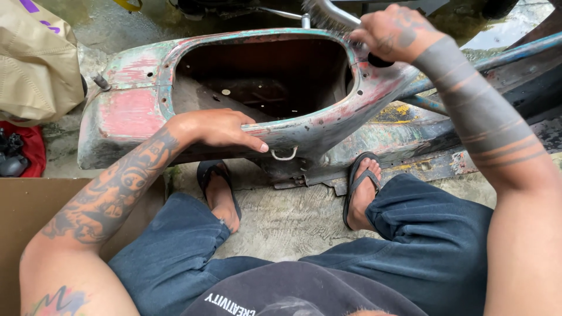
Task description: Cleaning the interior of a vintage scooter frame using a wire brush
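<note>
A wire brush (329, 14), partly cut off above, is clenched by the right hand (393, 32); the shell (132, 111) rim is pressed under the left hand's (213, 127) loose fingers.

I see the frame (140, 111) in worn pink and teal paint, grey metal showing through. My trousers (175, 257) are dark blue, sandals (363, 187) black, bag (35, 64) tan, cloth (32, 146) red.

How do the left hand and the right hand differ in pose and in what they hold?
The left hand lies flat and open on the near rim of the scooter body; the right hand is closed around a wire brush at the far rim. The left hand is lower, the right raised. Both arms are tattooed.
</note>
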